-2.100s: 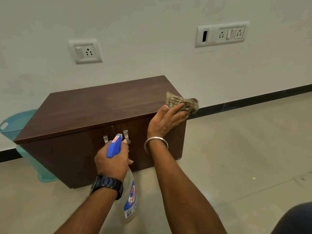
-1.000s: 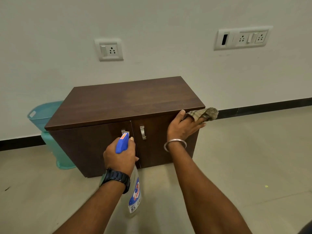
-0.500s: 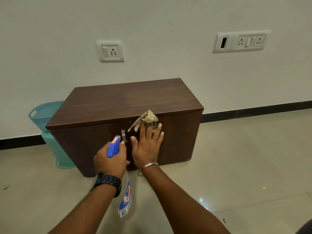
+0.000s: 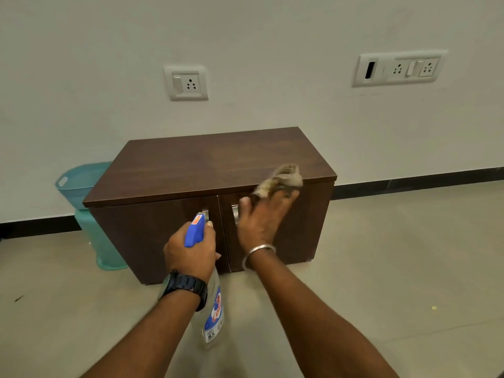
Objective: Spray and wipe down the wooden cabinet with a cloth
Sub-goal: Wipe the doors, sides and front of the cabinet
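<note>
The dark wooden cabinet (image 4: pixel 207 165) stands at the centre of the frame against a pale wall. The right hand (image 4: pixel 261 219) lies on the top of its right door, thumb spread and fingers stretched out, pressing a crumpled beige cloth (image 4: pixel 281 178) against the front edge. Both are blurred. Lower centre, the left hand (image 4: pixel 191 252) is clenched around the neck of a blue-headed spray bottle (image 4: pixel 214 315), which hangs upright before the doors. A teal bin (image 4: pixel 81 181) stands at the cabinet's left.

The cloth (image 4: pixel 282 178) looks blurry. The cabinet (image 4: pixel 207 162) hides part of the blue bin (image 4: pixel 79 178). The left hand (image 4: pixel 191 253) covers the spray bottle (image 4: pixel 214 315) neck.
</note>
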